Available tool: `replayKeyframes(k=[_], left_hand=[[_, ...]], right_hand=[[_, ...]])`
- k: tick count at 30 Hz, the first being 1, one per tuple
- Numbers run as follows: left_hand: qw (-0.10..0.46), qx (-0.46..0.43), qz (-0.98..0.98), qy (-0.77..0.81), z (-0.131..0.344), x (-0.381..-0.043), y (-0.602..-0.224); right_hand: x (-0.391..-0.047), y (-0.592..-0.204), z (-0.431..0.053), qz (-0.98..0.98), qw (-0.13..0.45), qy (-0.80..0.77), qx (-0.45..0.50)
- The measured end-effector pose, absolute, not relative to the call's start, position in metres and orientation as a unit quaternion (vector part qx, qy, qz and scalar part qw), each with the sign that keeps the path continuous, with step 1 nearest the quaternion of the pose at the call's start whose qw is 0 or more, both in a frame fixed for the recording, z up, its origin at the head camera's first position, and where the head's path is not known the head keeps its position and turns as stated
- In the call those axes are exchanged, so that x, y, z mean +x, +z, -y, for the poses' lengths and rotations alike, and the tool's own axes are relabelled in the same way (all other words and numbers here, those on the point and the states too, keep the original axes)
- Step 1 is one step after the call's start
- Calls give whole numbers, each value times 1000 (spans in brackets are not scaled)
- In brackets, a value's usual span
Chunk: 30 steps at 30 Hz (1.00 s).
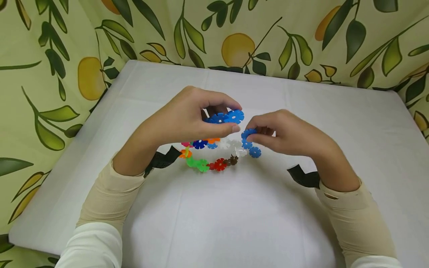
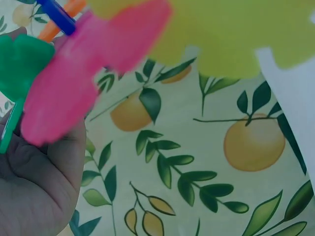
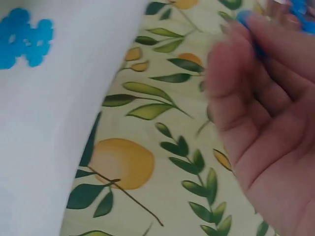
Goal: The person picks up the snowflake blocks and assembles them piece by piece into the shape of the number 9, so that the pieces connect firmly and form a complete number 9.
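Observation:
My left hand [image 1: 187, 117] holds joined blue notched plastic discs [image 1: 234, 116] between thumb and fingers. A chain of interlocking flower-shaped discs hangs below it, with green discs [image 1: 202, 165], a red disc [image 1: 220, 164], a brown disc [image 1: 233, 160] and clear-white ones [image 1: 238, 149]. Close up in the left wrist view are a pink disc [image 2: 64, 93] and a blurred yellow disc [image 2: 226, 34]. Just to the right, my right hand [image 1: 285, 132] pinches a blue disc [image 1: 248, 133]. More blue discs [image 1: 255, 152] show below its fingertips; whether they join the pinched one, I cannot tell.
A white-covered table [image 1: 221, 219] lies beneath both hands. Behind and to the left hangs a curtain [image 1: 90, 33] patterned with leaves and oranges. Black wrist mounts [image 1: 304, 176] stick out under the wrists.

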State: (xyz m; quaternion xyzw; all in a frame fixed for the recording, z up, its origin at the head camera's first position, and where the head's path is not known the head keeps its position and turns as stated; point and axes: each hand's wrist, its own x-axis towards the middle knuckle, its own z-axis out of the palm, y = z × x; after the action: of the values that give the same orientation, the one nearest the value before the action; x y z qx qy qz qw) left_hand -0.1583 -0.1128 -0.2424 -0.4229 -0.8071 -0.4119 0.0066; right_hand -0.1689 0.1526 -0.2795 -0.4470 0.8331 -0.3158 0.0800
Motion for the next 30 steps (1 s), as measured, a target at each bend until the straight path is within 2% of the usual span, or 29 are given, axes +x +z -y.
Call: replayKeyframes(k=[4,11,25,30], left_hand=[[-2,-417,812,-408,113,-157,-240],[-10,-429,793,-433,110,-155,-243],[6,-454,802,-388,108,-154,-245],[10,-453,804,-385,107,-153,-245]], right_hand=[[-162,-267,-156,-790,-6,-399,-466],[-152,-261,-151,-739,-34,-467,-484],[-138,-257,-144,-816,-133,-335,-451],[-134,-259,-139,-818,-172,-350,-422]])
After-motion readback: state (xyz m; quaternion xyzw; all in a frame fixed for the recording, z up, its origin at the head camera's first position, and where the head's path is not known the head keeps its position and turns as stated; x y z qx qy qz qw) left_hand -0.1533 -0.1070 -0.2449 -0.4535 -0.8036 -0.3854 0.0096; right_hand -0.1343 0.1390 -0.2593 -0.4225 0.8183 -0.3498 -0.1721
